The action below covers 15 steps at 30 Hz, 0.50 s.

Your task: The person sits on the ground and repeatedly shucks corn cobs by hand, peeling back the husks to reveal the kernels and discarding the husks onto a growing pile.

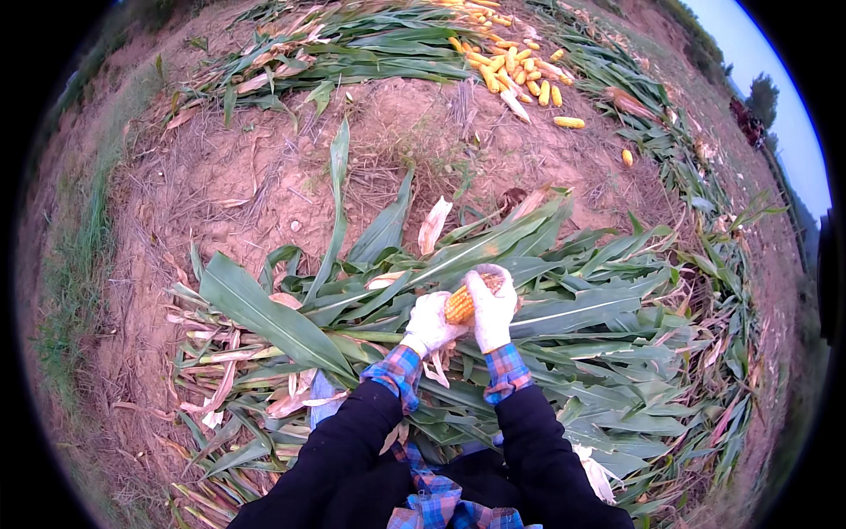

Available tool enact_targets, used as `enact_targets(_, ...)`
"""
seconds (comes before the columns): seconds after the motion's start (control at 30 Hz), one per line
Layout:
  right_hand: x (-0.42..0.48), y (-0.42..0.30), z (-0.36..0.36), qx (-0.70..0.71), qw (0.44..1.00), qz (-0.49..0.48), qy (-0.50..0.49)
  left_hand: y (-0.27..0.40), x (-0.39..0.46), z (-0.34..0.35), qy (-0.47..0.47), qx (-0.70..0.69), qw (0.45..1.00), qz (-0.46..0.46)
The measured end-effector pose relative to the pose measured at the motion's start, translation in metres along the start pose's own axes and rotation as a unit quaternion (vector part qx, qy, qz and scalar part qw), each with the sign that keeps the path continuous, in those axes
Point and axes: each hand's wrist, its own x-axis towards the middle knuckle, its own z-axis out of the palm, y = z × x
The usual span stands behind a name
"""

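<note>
Both my hands wear white knitted gloves and hold one ear of yellow corn [461,305] above a heap of cut corn stalks. My left hand [431,322] grips its lower end. Around the upper end, by some brownish silk or husk, my right hand [492,307] is closed. The kernels show bare between the two gloves. Pale strips of husk [436,370] hang just beneath my left hand. Long green corn leaves [581,311] spread out under and beside both hands.
A pile of husked yellow ears [515,66] lies on the soil ahead, with a lone ear [569,122] nearer. Another row of cut stalks [370,49] stretches across the back. Dry reddish soil [264,172] separates the rows. Green grass [86,264] grows at the left.
</note>
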Motion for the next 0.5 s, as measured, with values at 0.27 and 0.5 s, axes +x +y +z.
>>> enact_targets(0.27, -0.042, 0.013, 0.012, -0.092, 0.983, -0.147, 0.063, 0.017, -0.015, -0.002, 0.131, 0.065, 0.987, 0.067)
enact_targets(0.5, 0.002, 0.033, 0.002, -0.109, 0.983, -0.071, 0.131, 0.015, -0.016, -0.001, 0.058, 0.114, 0.989, 0.072)
